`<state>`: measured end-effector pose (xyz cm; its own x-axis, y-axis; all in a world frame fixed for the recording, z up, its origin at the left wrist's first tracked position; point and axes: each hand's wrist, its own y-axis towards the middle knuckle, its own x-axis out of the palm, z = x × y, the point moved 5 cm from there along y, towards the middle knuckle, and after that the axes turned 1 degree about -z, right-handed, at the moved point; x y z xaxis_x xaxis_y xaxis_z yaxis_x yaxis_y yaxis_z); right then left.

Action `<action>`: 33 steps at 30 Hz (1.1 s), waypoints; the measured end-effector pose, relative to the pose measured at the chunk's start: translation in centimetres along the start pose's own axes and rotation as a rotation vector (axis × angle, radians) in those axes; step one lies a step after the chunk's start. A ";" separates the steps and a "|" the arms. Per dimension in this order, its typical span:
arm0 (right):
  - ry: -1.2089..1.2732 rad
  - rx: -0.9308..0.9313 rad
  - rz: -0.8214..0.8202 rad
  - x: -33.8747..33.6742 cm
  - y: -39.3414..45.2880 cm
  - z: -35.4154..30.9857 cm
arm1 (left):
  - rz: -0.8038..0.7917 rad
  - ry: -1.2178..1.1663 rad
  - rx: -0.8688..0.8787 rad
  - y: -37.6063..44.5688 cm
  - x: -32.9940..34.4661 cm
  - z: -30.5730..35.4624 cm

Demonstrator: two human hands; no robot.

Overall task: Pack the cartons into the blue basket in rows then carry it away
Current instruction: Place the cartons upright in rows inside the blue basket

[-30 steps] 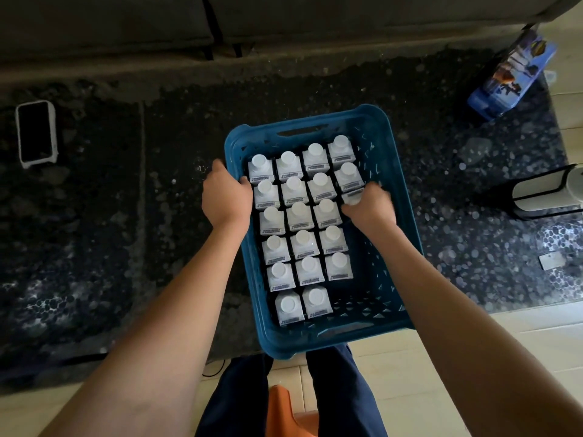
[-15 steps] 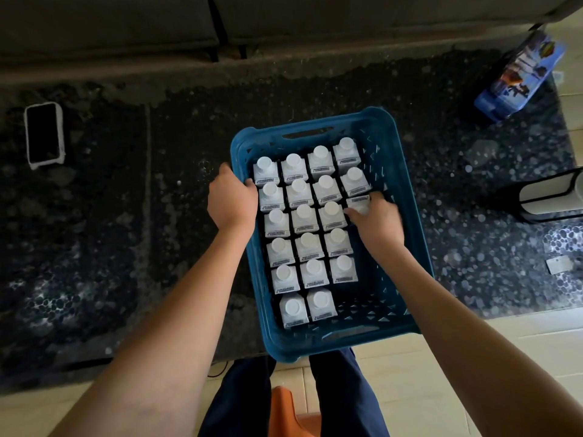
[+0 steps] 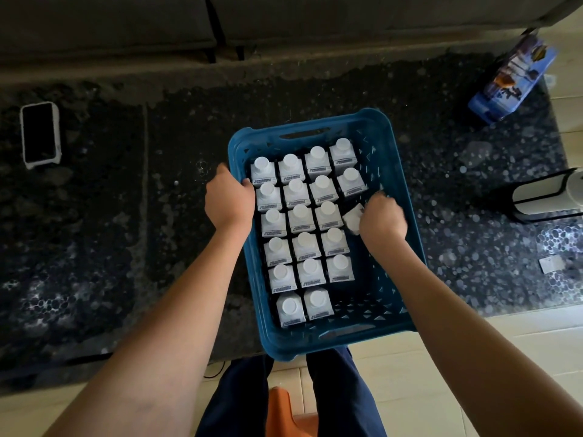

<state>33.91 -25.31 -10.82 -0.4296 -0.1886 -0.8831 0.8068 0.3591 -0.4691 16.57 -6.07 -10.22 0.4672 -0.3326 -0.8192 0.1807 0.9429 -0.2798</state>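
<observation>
Far left on the dark pebble-patterned rug point(image 3: 94, 247): a black smartphone in a white case point(image 3: 40, 134), lying flat, well apart from everything else. Toward the middle, the left hand point(image 3: 228, 201), fingers curled over the left rim of the blue perforated plastic basket point(image 3: 400, 197) and gripping it. Inside that basket, standing on the rug just in front of the knees in dark blue trousers point(image 3: 344, 395): white cartons with round white caps point(image 3: 298, 222), upright and touching one another in rows, packed against the left wall; four across in the two far rows, three across in the next ones, two in the nearest row, with bare lattice floor along the right side. Right of the third row, the right hand point(image 3: 381, 220), clenched around one more tilted white carton point(image 3: 353, 217), held inside the basket beside the row's end. Below, between the legs, an orange plastic stool point(image 3: 284, 411). Far right on the rug: a blue printed pack point(image 3: 511, 85) lying at a slant, and a white cylindrical object in a black frame point(image 3: 549, 195) at the edge.
</observation>
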 end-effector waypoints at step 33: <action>-0.252 -0.372 0.261 -1.4 -0.9 -0.4 | -0.002 -0.043 0.001 0.1 0.1 -0.1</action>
<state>33.65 -24.96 -9.13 -0.0850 -0.2475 -0.9652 0.6556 0.7155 -0.2412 16.54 -6.00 -10.35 0.5036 -0.3352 -0.7962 0.1825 0.9421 -0.2813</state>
